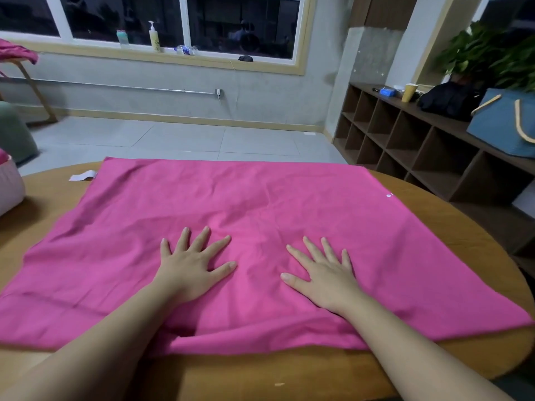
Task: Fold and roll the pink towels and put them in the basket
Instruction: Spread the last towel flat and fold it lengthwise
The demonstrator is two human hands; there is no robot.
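A large pink towel (260, 209) lies spread over the round wooden table (260, 371), with a white label at its far left corner. My left hand (192, 266) lies flat on the towel near its middle, fingers straight and spread. My right hand (324, 274) presses flat on the towel a little to the right, fingers spread too. At the left edge of the view stands a pale pink basket (10, 188), only partly in view, with something pink inside.
More pink cloth (17, 52) lies on a wooden stand at the far left. A brown cubby shelf (405, 140) runs along the right, carrying a blue bag (503, 123), a black bag and a yellow cup. Grey tiled floor lies beyond the table.
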